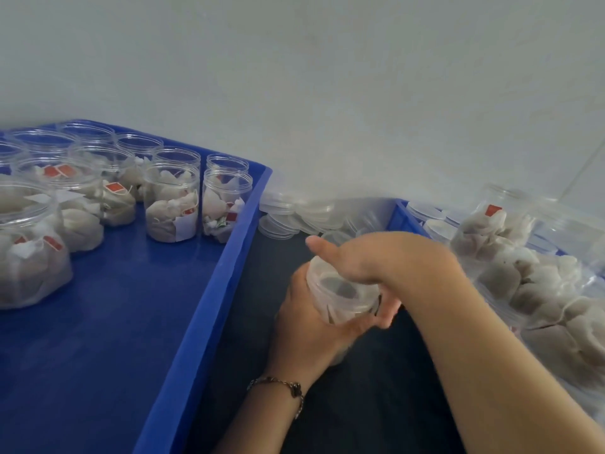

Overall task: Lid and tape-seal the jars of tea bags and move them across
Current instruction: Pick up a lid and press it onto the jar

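A clear plastic jar of tea bags (340, 294) is held over the dark table, tilted toward me. My left hand (307, 319) grips its body from below and the left. My right hand (370, 260) curls over the jar's top from the right, thumb pointing left, fingers wrapped down its far side. Whether a lid sits under that palm is hidden. Several open jars of tea bags (172, 204) stand in the blue tray (229, 273) on the left.
A heap of clear lids (294, 213) lies against the wall behind my hands. A smaller blue bin (401, 217) with more lids sits at the right. A big clear bag of loose tea bags (537, 290) fills the right side, an open jar behind it.
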